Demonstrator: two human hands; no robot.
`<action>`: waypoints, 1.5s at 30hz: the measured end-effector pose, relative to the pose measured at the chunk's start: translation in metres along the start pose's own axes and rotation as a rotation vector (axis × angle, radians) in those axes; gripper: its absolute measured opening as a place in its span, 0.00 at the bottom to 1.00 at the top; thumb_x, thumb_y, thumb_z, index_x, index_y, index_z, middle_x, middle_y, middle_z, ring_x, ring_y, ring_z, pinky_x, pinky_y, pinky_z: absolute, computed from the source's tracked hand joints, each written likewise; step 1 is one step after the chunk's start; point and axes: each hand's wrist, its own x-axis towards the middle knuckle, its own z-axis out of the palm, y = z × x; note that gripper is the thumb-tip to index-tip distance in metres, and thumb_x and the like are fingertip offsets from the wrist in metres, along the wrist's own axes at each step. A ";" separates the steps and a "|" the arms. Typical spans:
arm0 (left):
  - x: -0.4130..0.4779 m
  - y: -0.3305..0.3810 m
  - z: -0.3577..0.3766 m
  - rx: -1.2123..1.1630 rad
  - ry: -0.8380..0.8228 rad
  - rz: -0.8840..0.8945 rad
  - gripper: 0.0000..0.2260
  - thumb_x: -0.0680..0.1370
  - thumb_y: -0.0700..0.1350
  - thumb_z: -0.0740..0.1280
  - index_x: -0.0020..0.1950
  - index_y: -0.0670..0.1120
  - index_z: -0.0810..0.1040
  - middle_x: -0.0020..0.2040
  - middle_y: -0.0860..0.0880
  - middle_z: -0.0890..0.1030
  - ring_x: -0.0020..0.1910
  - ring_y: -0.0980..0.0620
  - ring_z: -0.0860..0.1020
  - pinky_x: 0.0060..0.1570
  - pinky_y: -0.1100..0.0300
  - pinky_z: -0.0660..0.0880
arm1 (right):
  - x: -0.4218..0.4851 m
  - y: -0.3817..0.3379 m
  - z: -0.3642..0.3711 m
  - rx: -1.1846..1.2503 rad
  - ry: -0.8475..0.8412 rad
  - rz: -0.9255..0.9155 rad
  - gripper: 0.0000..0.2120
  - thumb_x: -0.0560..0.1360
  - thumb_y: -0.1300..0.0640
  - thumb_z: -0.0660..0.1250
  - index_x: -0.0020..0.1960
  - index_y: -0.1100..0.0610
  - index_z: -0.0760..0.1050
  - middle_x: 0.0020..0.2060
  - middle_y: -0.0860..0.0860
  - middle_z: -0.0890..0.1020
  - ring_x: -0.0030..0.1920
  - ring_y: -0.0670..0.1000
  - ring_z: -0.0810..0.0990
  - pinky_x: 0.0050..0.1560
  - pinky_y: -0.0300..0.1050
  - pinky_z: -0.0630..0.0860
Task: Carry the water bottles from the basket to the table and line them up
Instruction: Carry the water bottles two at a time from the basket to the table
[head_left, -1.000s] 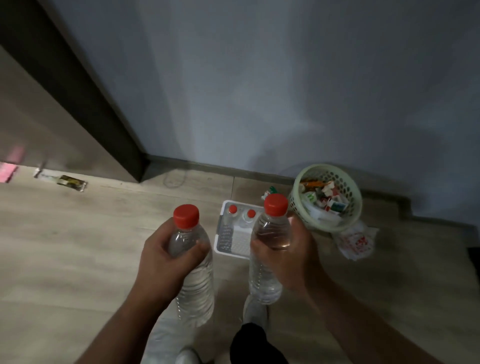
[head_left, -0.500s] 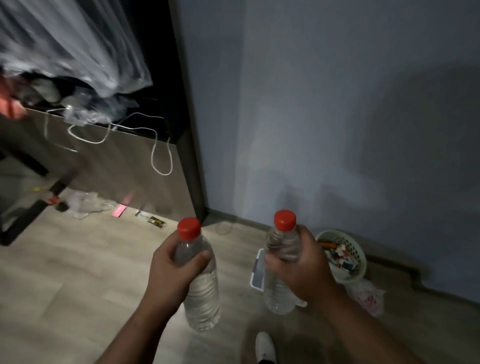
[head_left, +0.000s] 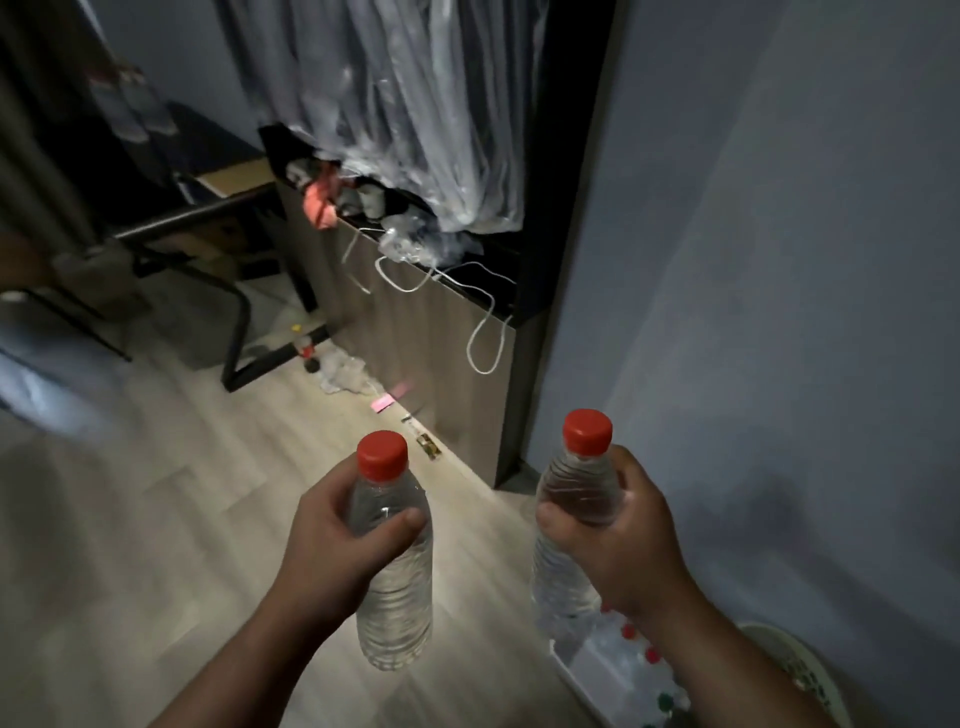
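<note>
Plastic, clear, ribbed, red-capped | left hand (head_left: 335, 543) grips left bottle (head_left: 397, 608) | right hand (head_left: 626, 545) grips right bottle (head_left: 581, 483)

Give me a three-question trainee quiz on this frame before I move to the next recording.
1. True or false: the left hand grips the left bottle while the right hand is empty.
2. The cap on the right bottle is: A blue, B red, C white.
3. Fill in: the white basket sits on the ____.
Key: 1 false; 2 B; 3 floor.
</note>
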 end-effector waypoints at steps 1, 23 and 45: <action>-0.002 0.000 -0.007 0.005 0.034 0.001 0.15 0.60 0.51 0.74 0.42 0.46 0.80 0.40 0.37 0.82 0.41 0.32 0.79 0.44 0.36 0.77 | 0.005 -0.002 0.006 0.012 -0.023 -0.008 0.22 0.57 0.45 0.75 0.48 0.48 0.75 0.42 0.37 0.82 0.40 0.41 0.82 0.37 0.31 0.74; 0.096 -0.065 -0.319 0.033 0.482 -0.052 0.16 0.58 0.53 0.74 0.42 0.49 0.82 0.39 0.40 0.83 0.41 0.37 0.81 0.46 0.41 0.77 | 0.142 -0.116 0.346 0.084 -0.459 -0.158 0.23 0.55 0.48 0.74 0.50 0.43 0.78 0.41 0.49 0.85 0.40 0.46 0.84 0.42 0.33 0.77; 0.364 -0.101 -0.449 0.106 0.628 -0.039 0.15 0.59 0.54 0.73 0.42 0.49 0.80 0.39 0.36 0.81 0.41 0.31 0.79 0.45 0.35 0.76 | 0.405 -0.154 0.535 0.053 -0.547 -0.242 0.20 0.55 0.44 0.71 0.44 0.49 0.76 0.40 0.43 0.83 0.38 0.42 0.81 0.39 0.29 0.73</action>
